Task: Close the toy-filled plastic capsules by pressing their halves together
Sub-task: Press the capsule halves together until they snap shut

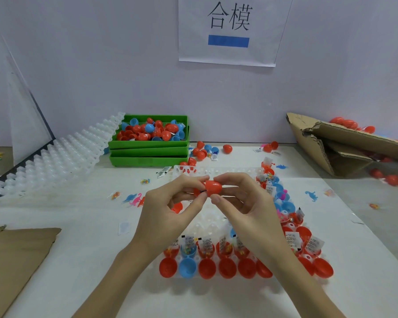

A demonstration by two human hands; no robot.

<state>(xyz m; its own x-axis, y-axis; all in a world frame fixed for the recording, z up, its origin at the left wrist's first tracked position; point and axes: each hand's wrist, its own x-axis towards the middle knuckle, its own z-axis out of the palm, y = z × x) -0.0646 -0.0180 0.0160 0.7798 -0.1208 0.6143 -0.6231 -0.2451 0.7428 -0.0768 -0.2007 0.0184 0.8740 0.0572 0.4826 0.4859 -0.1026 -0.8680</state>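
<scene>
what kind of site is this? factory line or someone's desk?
Most likely a small toy-packing workstation, not a home desk. Both hands, left hand and right hand, hold one red capsule over a white tray of filled capsule halves; a green bin holds more, and a printed wall sign marks the station.

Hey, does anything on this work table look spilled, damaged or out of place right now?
Yes. Loose red capsules lie scattered on the table beside the green tray, and small plastic dinosaurs are strewn left of the hands. The cardboard box at the right is torn and collapsed, with capsules spilling around it.
</scene>
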